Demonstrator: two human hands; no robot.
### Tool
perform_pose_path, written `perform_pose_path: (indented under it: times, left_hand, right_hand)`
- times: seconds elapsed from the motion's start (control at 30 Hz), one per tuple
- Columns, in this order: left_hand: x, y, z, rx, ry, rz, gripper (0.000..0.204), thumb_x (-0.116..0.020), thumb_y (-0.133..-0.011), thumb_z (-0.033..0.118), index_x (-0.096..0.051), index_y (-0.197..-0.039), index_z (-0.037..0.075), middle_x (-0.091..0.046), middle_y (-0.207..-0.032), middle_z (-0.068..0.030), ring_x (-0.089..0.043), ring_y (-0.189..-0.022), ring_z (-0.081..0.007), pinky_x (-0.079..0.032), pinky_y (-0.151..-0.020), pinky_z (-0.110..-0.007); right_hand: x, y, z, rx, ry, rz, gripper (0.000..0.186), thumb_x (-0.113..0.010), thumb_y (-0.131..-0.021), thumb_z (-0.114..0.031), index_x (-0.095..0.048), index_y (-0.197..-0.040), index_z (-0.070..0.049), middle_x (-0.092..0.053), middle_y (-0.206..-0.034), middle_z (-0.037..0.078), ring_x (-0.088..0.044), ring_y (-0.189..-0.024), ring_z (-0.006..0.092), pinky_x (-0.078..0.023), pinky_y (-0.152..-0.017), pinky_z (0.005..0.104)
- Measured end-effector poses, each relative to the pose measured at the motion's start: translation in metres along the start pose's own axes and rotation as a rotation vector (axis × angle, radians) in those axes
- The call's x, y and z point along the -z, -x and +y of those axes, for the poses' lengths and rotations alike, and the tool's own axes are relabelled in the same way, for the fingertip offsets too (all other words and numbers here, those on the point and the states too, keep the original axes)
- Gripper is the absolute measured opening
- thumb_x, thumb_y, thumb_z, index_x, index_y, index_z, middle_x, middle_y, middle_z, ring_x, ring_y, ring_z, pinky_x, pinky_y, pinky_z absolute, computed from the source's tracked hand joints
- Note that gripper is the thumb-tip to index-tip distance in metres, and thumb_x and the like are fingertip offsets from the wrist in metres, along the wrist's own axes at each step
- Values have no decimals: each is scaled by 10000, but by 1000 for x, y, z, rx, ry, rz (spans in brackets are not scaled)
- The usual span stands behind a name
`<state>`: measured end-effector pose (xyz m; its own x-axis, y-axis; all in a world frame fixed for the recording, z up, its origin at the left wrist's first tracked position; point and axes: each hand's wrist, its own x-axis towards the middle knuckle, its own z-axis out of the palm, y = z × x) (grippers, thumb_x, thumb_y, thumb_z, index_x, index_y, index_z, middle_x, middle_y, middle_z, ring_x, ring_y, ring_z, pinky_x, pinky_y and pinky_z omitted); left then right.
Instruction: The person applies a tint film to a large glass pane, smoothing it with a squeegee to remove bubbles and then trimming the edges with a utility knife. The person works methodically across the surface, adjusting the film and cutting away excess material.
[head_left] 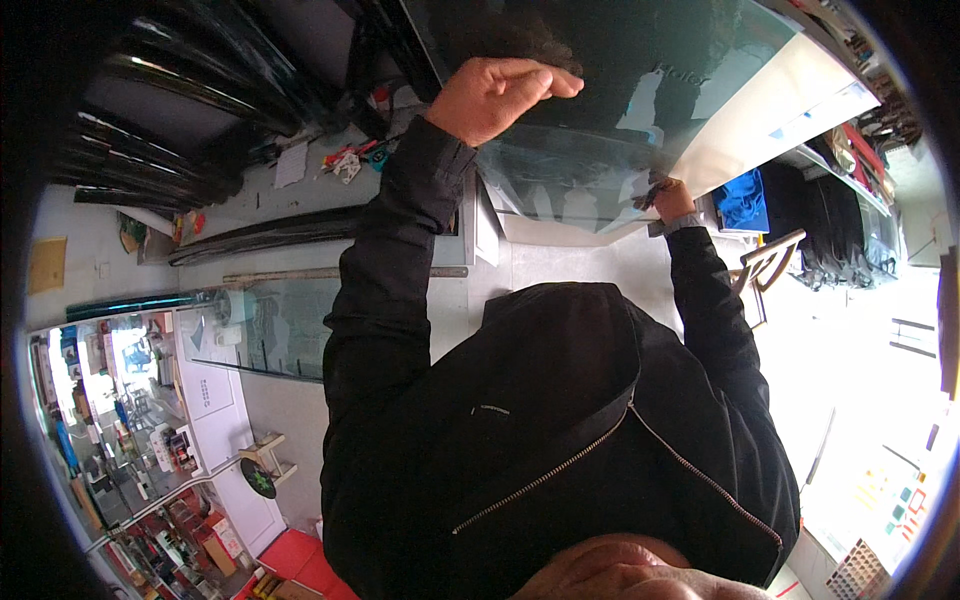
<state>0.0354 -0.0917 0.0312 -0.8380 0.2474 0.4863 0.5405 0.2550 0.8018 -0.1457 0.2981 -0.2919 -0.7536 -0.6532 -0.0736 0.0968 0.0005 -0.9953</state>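
Observation:
A large glossy dark green sheet [610, 100] spreads across the top middle, full of reflections; I cannot tell whether it is glass or film. Over its left part is my left hand [490, 100], thumb laid against the closely held fingers, which point right. Whatever may be between those fingertips is too unclear to make out. At the sheet's near edge, my right hand [672, 198] is smaller in view, its fingers curled at the border beside a dark reflection. A pale panel [780, 110] shows at the sheet's right side.
Dark rolls [170, 75] fill the upper left. Scissors and small tools [350, 162] lie on a grey bench behind my left arm. To the right are a blue bin [742, 200] and a wooden chair [765, 265]. A glass pane [270, 325] stands left of me.

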Motion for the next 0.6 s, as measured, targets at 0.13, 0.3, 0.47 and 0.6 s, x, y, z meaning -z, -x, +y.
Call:
perform_pose_path:
  times: [0.13, 0.3, 0.47, 0.6]
  left_hand:
    - [-19, 15, -20, 127, -20, 1, 312, -565, -1087, 292, -775, -1162, 75, -778, -1159, -80, -719, -1132, -195, -570, -984, -352]
    - [-33, 19, -15, 253, -144, -55, 319, -566, -1089, 289, -760, -1196, 59, -774, -1162, -91, -715, -1138, -196, -559, -986, -325]
    - [-43, -23, 16, -38, -14, -103, 325, -495, -1118, 245, -713, -1276, 63, -718, -1301, -131, -672, -1237, -225, -525, -1073, -362]
    - [-57, -70, 19, -229, -44, -68, 372, -516, -1107, 340, -706, -1292, 81, -729, -1293, -96, -693, -1218, -259, -557, -1027, -356]
  right_hand:
    - [-13, -2, -8, -80, 214, 64, 285, -522, -913, 113, -723, -1072, -11, -736, -876, 63, -709, -757, 181, -563, -615, 330]
    - [-22, -2, -15, -94, 321, 127, 304, -518, -895, 73, -742, -1071, -35, -728, -799, 42, -703, -726, 171, -564, -598, 321]
    - [-38, 7, -37, -28, 554, 76, 208, -600, -966, -74, -804, -1004, -87, -736, -815, -24, -633, -676, 82, -537, -593, 283]
    - [-48, 11, -46, -17, 266, -9, 149, -708, -976, -182, -780, -1075, -97, -730, -833, -30, -583, -648, 73, -463, -569, 259]
